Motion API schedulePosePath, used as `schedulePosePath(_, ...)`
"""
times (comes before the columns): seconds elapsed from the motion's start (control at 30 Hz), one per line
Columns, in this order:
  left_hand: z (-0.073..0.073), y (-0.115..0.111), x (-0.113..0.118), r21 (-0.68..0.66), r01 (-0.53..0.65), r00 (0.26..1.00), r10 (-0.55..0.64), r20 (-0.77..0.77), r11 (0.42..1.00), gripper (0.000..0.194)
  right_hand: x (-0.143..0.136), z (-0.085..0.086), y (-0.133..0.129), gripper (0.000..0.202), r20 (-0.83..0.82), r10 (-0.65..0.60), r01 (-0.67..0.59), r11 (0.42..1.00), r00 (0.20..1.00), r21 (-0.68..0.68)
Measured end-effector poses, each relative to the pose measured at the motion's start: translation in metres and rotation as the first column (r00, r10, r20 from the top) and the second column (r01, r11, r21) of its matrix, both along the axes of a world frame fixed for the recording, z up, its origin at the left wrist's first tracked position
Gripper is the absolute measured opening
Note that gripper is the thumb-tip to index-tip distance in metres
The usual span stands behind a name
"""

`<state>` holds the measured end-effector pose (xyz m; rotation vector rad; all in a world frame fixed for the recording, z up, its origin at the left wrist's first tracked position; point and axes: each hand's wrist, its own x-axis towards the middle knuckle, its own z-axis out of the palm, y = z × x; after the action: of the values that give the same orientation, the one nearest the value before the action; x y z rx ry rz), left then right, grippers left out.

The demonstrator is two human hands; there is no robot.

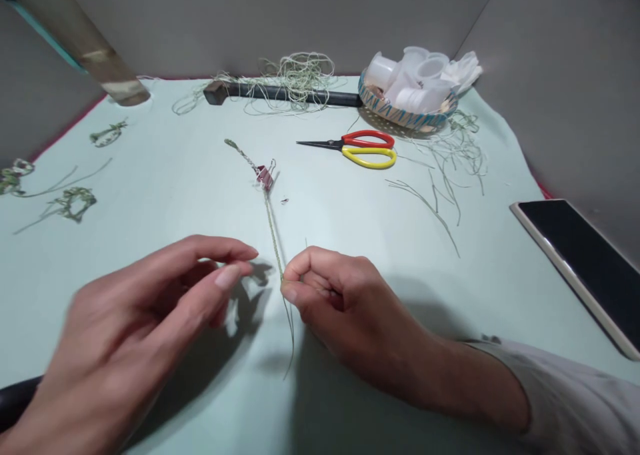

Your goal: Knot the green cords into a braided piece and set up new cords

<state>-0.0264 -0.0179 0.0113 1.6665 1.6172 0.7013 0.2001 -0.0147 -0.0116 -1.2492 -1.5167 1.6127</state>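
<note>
A thin green braided cord [273,231] runs down the middle of the table, its upper part clamped by a pink binder clip [265,176]. Above the clip the strand ends in a small green loop. My right hand [345,295] pinches the cord's lower part between thumb and forefinger, and loose thread ends hang below the pinch. To the left of the cord, my left hand [165,308] hovers apart from it. Its thumb and fingers are curved with a gap between them, and I see nothing held there.
Red-and-yellow scissors [367,149] lie beyond the hands. Behind them are a dark metal bar [270,93], tangled green thread [305,75] and a basket rim [400,116] around white plastic spools. A phone [580,261] lies at right; knotted green pieces [75,205] lie at left.
</note>
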Motion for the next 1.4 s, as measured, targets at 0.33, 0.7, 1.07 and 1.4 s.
schedulePosePath(0.33, -0.006, 0.012, 0.025, -0.650, 0.228, 0.912, 0.074, 0.403, 0.725, 0.020, -0.002, -0.004, -0.005, 0.017, 0.055, 0.008, -0.010, 0.999, 0.998, 0.037)
schedulePosePath(0.7, -0.008, 0.012, 0.018, -0.633, 0.292, 0.839, 0.126, 0.529, 0.717, 0.028, -0.003, -0.002, -0.003, 0.019, 0.051, 0.003, -0.007, 0.998, 0.999, 0.065)
schedulePosePath(1.07, -0.002, 0.014, 0.032, -0.578, 0.130, 0.866, 0.192, 0.462, 0.806, 0.039, 0.002, -0.005, -0.012, 0.017, 0.091, -0.008, -0.023, 0.943, 0.996, 0.332)
schedulePosePath(1.4, -0.003, 0.012, 0.033, -0.592, 0.086, 0.877, 0.220, 0.426, 0.801, 0.039, 0.007, 0.000, -0.010, 0.018, 0.024, -0.045, 0.035, 0.946, 0.999, 0.322)
